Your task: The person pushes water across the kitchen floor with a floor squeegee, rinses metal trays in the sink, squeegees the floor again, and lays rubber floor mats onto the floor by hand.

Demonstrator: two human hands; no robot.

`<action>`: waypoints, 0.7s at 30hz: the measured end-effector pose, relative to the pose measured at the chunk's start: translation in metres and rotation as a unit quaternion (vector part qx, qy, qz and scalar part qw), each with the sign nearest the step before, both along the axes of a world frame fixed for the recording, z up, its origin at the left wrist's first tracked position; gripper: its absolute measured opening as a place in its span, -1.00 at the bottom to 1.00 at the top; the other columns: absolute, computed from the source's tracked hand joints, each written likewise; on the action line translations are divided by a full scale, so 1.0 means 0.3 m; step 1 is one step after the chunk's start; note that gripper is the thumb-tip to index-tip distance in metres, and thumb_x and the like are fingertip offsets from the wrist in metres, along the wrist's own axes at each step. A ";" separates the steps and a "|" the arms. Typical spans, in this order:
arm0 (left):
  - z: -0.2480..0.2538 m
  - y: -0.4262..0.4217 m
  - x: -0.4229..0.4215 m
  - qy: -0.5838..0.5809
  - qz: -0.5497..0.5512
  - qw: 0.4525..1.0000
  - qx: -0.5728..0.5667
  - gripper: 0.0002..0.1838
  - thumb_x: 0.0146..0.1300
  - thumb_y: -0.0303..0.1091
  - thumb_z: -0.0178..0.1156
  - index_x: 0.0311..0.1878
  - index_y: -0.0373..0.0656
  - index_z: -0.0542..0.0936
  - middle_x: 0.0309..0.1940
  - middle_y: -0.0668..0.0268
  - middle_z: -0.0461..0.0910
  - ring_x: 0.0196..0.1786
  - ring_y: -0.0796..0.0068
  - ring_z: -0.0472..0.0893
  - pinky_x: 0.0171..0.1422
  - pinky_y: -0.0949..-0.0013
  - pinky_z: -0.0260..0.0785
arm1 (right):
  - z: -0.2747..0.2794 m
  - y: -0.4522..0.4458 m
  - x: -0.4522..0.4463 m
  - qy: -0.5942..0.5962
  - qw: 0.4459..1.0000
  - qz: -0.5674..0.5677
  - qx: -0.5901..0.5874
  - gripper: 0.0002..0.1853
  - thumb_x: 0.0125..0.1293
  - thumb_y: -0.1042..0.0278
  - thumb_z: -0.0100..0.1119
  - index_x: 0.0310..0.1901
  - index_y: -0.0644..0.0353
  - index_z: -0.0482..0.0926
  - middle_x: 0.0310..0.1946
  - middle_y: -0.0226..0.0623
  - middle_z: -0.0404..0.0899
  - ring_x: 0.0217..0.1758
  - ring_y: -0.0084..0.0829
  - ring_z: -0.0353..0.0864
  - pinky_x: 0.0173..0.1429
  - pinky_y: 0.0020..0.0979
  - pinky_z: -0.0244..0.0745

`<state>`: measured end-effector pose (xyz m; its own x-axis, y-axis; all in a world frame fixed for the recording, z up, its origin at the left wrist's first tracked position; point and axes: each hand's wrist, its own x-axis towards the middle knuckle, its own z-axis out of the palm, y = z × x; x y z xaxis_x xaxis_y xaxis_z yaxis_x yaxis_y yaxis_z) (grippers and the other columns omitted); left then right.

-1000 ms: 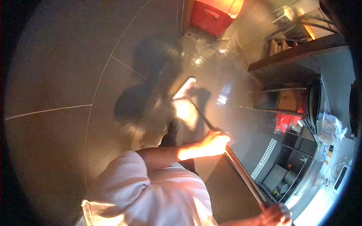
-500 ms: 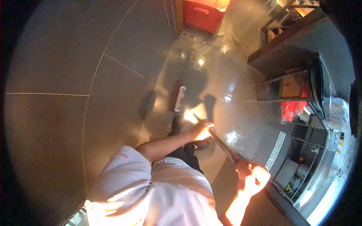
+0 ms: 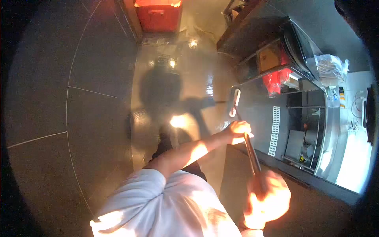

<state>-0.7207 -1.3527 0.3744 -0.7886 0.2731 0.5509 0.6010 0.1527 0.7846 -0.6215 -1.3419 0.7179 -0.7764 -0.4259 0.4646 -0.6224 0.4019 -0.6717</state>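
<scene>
One long-handled tool, in our two hands: its pale head was left of the slotted grate, floor contact unclear. Our left hand gripped the pole nearer the head; our right hand, blurred, was wrapped around it nearer our body. Beyond, we recorded one red container.

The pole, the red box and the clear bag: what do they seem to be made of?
The pole: perhaps metal or coated wood, I cannot tell; smooth, with a light streak along it.
The red box: probably hard plastic, from its smooth, stiff-looking front.
The clear bag: most likely thin, glossy plastic film, since its creases catch the light.
</scene>
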 end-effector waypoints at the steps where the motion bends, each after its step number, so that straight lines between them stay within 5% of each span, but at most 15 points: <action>1: 0.086 -0.038 0.049 0.012 0.022 0.999 -0.024 -0.83 0.20 -0.27 0.33 -0.19 -0.10 0.67 -0.27 0.23 0.63 -0.12 0.13 0.63 0.00 0.08 0.52 | 0.043 0.036 0.051 0.033 0.998 0.015 -0.059 -0.72 0.18 0.47 0.27 -0.61 0.15 0.39 -0.71 -0.37 0.38 -0.66 -0.44 0.44 -0.51 -0.31 0.42; 2: 0.172 -0.077 0.099 0.023 0.043 0.998 -0.049 -0.80 0.22 -0.23 0.30 -0.17 -0.12 0.68 -0.25 0.19 0.66 -0.10 0.07 0.66 0.04 0.06 0.54 | 0.085 0.073 0.102 0.068 0.991 0.031 -0.112 -0.68 0.22 0.50 0.27 -0.62 0.16 0.37 -0.71 -0.37 0.38 -0.66 -0.46 0.46 -0.53 -0.30 0.46; 3: 0.263 -0.151 0.156 -0.120 -0.008 0.983 -0.141 -0.74 0.18 -0.25 0.31 -0.08 -0.10 0.71 -0.19 0.19 0.70 -0.04 0.07 0.68 0.10 0.07 0.56 | 0.115 0.063 0.159 0.131 0.970 -0.018 -0.203 -0.61 0.37 0.52 0.26 -0.58 0.15 0.32 -0.64 -0.35 0.39 -0.62 -0.51 0.40 -0.57 -0.32 0.39; 5: 0.151 -0.269 0.255 -0.022 -0.002 0.997 -0.067 -0.76 0.19 -0.32 0.32 -0.07 -0.09 0.73 -0.14 0.18 0.73 0.04 0.11 0.69 0.17 0.04 0.56 | 0.181 0.038 0.150 0.027 0.963 0.008 -0.269 -0.62 0.31 0.61 0.33 -0.56 0.16 0.34 -0.60 -0.36 0.39 -0.51 -0.49 0.50 -0.47 -0.33 0.53; 7: 0.084 -0.405 0.367 -0.096 0.061 0.989 -0.092 -0.87 0.22 -0.35 0.32 -0.18 -0.11 0.70 -0.25 0.21 0.74 -0.02 0.12 0.73 0.12 0.04 0.59 | 0.136 -0.011 0.154 -0.030 0.965 -0.121 -0.231 -0.70 0.29 0.61 0.18 -0.59 0.17 0.38 -0.65 -0.37 0.36 -0.55 -0.49 0.45 -0.51 -0.40 0.41; 9: 0.089 -0.605 0.392 -0.095 0.051 0.972 -0.209 -0.94 0.26 -0.37 0.30 -0.30 -0.11 0.65 -0.40 0.20 0.69 -0.23 0.10 0.72 -0.03 0.09 0.59 | 0.035 0.017 0.082 -0.193 0.965 -0.109 -0.139 -0.76 0.15 0.54 0.17 -0.65 0.21 0.42 -0.71 -0.32 0.38 -0.65 -0.48 0.41 -0.57 -0.41 0.31; 11: -0.020 -0.763 0.467 -0.165 0.120 0.954 -0.219 -0.87 -0.01 -0.44 0.38 -0.42 -0.09 0.59 -0.52 0.21 0.58 -0.42 0.08 0.62 -0.19 0.04 0.46 | -0.141 -0.005 0.024 -0.302 0.947 -0.063 -0.095 -0.79 0.01 0.47 0.17 -0.71 0.26 0.46 -0.76 -0.28 0.41 -0.75 -0.46 0.37 -0.63 -0.41 0.22; 13: -0.171 -0.879 0.537 -0.238 0.159 0.928 -0.240 -0.80 0.06 -0.43 0.41 -0.48 -0.10 0.53 -0.57 0.21 0.53 -0.42 0.08 0.61 -0.20 0.03 0.46 | -0.390 -0.064 -0.009 -0.309 0.934 0.039 -0.175 -0.83 0.05 0.60 0.09 -0.65 0.29 0.43 -0.69 -0.22 0.43 -0.65 -0.39 0.42 -0.53 -0.34 0.30; 14: -0.265 -0.861 0.550 -0.198 0.167 0.943 -0.210 -0.81 0.11 -0.42 0.40 -0.48 -0.11 0.53 -0.55 0.20 0.54 -0.42 0.08 0.61 -0.20 0.03 0.46 | -0.563 -0.061 -0.009 -0.268 0.874 0.204 -0.352 -0.85 -0.02 0.68 0.07 -0.65 0.33 0.36 -0.69 -0.20 0.43 -0.63 -0.32 0.43 -0.48 -0.35 0.32; 16: -0.452 -0.830 0.560 -0.112 0.187 0.965 -0.146 -0.80 0.19 -0.41 0.39 -0.48 -0.12 0.54 -0.53 0.18 0.56 -0.41 0.07 0.62 -0.20 0.02 0.46 | -0.498 -0.040 -0.043 -0.301 0.902 0.182 -0.250 -0.84 -0.08 0.69 0.08 -0.67 0.33 0.32 -0.70 -0.17 0.38 -0.65 -0.29 0.40 -0.52 -0.32 0.23; 18: -0.474 -0.706 0.507 -0.212 0.113 0.955 -0.173 -0.72 0.31 -0.30 0.32 -0.49 -0.16 0.54 -0.50 0.14 0.58 -0.37 0.02 0.62 -0.19 0.01 0.43 | -0.442 -0.002 -0.009 -0.288 0.928 0.146 -0.185 -0.82 -0.14 0.70 0.05 -0.70 0.31 0.26 -0.73 -0.17 0.31 -0.70 -0.30 0.32 -0.55 -0.30 0.16; 21: -0.398 -0.431 0.360 -0.126 0.102 0.976 -0.144 -0.62 0.36 -0.27 0.23 -0.56 -0.23 0.45 -0.55 0.07 0.52 -0.35 -0.06 0.60 -0.17 -0.02 0.40 | -0.366 0.160 -0.022 -0.245 0.950 0.052 -0.186 -0.81 -0.16 0.69 0.06 -0.72 0.29 0.26 -0.75 -0.18 0.32 -0.72 -0.30 0.34 -0.56 -0.31 0.22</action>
<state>-0.6128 -1.4820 0.2551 -0.9435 0.2110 0.2553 0.3279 0.4858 0.8102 -0.6280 -1.2940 0.6082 -0.9008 -0.3895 0.1920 -0.2217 0.0323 -0.9746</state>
